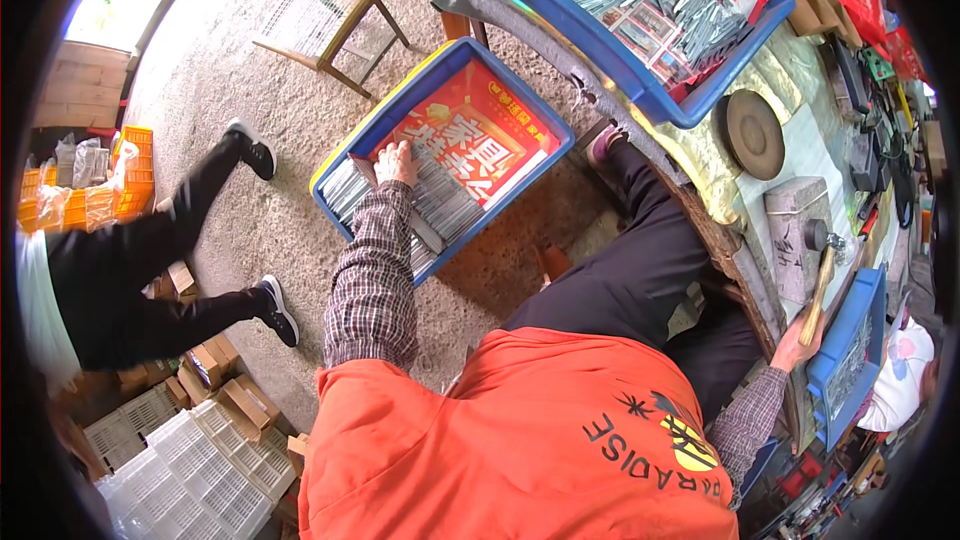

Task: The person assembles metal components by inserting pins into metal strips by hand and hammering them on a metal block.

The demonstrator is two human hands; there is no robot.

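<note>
My left hand point(397, 164) reaches into a blue bin with a yellow edge point(548, 162), to my left. Its bent fingers close on the ends of flat grey metal strips point(447, 202), packed in rows; whether one is lifted cannot be seen. Red printed sheeting point(470, 125) lines the bin beside them. At the bench on my right, my right hand point(798, 342) grips the wooden handle of a hammer point(824, 280). The hammer's dark head rests at the edge of a grey metal block point(797, 230) with marks written on it.
A larger blue bin point(640, 100) of loose metal strips stands on the bench, near a round brown disc point(752, 135). A smaller blue tray point(848, 355) is beside my right hand. A wooden-framed stool point(330, 25) and a walking person's legs point(170, 240) are at left.
</note>
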